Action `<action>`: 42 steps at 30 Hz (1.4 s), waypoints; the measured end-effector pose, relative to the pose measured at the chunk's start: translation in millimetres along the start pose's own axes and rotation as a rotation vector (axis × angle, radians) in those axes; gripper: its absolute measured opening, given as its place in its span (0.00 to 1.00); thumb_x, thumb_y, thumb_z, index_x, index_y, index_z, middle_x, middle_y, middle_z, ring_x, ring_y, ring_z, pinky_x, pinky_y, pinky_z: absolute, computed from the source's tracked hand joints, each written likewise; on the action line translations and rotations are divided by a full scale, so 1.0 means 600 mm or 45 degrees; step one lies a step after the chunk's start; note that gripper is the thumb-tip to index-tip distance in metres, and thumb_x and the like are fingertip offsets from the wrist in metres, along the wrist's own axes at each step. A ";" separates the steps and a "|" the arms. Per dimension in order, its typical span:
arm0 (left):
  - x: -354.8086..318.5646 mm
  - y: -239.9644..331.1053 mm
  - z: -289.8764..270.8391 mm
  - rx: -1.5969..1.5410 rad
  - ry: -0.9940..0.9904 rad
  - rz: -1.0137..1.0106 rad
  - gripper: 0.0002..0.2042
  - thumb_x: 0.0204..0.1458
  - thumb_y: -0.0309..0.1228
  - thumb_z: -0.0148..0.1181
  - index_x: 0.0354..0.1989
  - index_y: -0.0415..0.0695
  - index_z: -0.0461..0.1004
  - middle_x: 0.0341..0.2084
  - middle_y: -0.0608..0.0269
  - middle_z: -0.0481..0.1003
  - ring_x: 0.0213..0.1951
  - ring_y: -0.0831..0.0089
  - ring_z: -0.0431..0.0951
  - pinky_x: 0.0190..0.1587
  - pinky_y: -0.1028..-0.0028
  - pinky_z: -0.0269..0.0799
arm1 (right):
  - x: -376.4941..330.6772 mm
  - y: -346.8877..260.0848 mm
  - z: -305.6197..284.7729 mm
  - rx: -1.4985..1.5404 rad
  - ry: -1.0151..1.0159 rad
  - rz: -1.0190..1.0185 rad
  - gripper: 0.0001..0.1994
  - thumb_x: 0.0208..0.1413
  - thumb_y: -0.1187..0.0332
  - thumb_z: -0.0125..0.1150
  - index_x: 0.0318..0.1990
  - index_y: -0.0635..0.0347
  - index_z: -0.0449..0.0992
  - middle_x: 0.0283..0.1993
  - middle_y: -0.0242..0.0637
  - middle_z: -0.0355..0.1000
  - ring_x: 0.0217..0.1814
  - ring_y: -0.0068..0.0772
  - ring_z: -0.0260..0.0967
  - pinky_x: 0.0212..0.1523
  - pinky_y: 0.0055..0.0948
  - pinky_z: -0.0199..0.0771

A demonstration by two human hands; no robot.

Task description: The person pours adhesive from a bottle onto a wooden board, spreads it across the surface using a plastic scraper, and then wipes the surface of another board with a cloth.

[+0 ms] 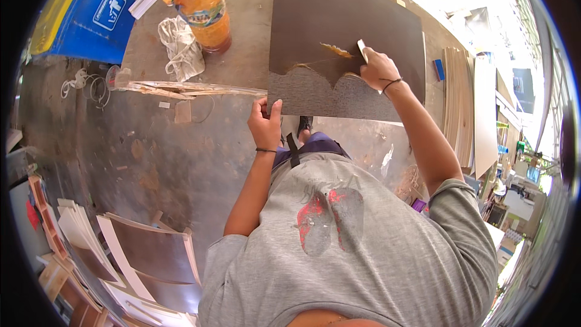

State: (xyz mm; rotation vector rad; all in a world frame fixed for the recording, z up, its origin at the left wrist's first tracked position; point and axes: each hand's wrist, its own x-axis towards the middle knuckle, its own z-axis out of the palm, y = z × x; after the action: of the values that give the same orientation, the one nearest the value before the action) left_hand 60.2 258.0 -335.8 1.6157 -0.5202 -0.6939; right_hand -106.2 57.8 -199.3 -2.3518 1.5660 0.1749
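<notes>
A dark brown flat board [339,15] lies on the worktable. Its near strip looks grey and streaky, with a scalloped edge toward the smooth dark part. On the smooth part sits a short streak of amber, glue-like stuff [336,50]. My left hand [265,122] pinches the board's near left corner, thumb on top. My right hand [379,70] is closed round a thin pale spreader [362,49] over the right half of the board, close to the amber streak; its lower edge is hidden by the fingers.
Left of the board stand a plastic bottle [212,24] of orange-brown liquid and a crumpled white rag [181,49]. A blue bin [91,15] is at the far left. Long boards [458,106] and a small blue block [439,70] lie right. Stacked panels [148,254] stand behind me, lower left.
</notes>
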 end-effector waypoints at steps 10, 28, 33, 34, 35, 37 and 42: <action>-0.053 -0.039 -0.001 -0.615 -0.038 -0.483 0.14 0.50 0.30 0.64 0.40 0.37 0.68 0.28 0.64 0.74 0.26 0.82 0.73 0.28 0.82 0.70 | -0.020 -0.200 0.076 -0.098 -0.200 -0.519 0.16 0.43 0.67 0.52 0.43 0.58 0.72 0.30 0.52 0.74 0.33 0.55 0.73 0.35 0.48 0.72; -0.149 -0.147 0.223 0.273 -0.989 0.212 0.22 0.59 0.42 0.45 0.58 0.43 0.63 0.60 0.56 0.61 0.60 0.65 0.61 0.62 0.65 0.51 | -0.112 -0.266 0.138 -0.317 -0.262 -1.326 0.13 0.40 0.70 0.55 0.37 0.58 0.74 0.25 0.43 0.75 0.30 0.41 0.77 0.28 0.40 0.75; -0.159 -0.053 0.197 0.067 -0.787 -0.304 0.19 0.59 0.46 0.47 0.43 0.41 0.71 0.39 0.61 0.72 0.43 0.70 0.70 0.45 0.71 0.63 | -0.162 -0.273 0.099 -0.204 -0.505 -1.510 0.14 0.43 0.69 0.54 0.41 0.58 0.73 0.24 0.43 0.74 0.29 0.43 0.76 0.27 0.40 0.74; -0.160 -0.090 0.208 0.101 -0.607 -0.041 0.20 0.59 0.47 0.47 0.38 0.40 0.73 0.32 0.62 0.74 0.38 0.71 0.72 0.40 0.72 0.65 | -0.174 -0.272 0.087 -0.140 -0.530 -1.566 0.16 0.43 0.69 0.53 0.43 0.58 0.72 0.24 0.43 0.74 0.28 0.43 0.76 0.26 0.40 0.73; -0.161 -0.124 0.220 0.170 -0.405 0.215 0.21 0.59 0.48 0.48 0.33 0.39 0.75 0.26 0.63 0.76 0.33 0.73 0.75 0.36 0.72 0.67 | -0.178 -0.267 0.055 -0.120 -0.463 -1.506 0.19 0.42 0.70 0.54 0.46 0.57 0.71 0.24 0.43 0.74 0.28 0.44 0.75 0.25 0.41 0.73; -0.166 -0.075 0.217 0.077 -0.265 0.239 0.18 0.58 0.44 0.50 0.28 0.40 0.74 0.23 0.64 0.76 0.29 0.74 0.77 0.33 0.74 0.71 | -0.156 -0.220 -0.021 -0.074 -0.300 -1.346 0.27 0.40 0.71 0.54 0.54 0.54 0.67 0.24 0.43 0.74 0.27 0.45 0.75 0.24 0.41 0.73; -0.154 -0.034 0.219 -0.327 -0.302 -0.432 0.18 0.55 0.41 0.56 0.26 0.36 0.74 0.16 0.61 0.74 0.18 0.76 0.76 0.24 0.76 0.73 | -0.038 -0.036 0.018 -0.270 -0.021 -1.072 0.24 0.41 0.73 0.54 0.52 0.59 0.67 0.46 0.46 0.71 0.42 0.50 0.72 0.41 0.43 0.73</action>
State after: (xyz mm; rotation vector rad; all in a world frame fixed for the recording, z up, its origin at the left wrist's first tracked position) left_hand -98.4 230.3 -352.8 1.3988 -0.3108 -1.1679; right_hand -94.8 89.2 -199.5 -2.9305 0.4578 0.1634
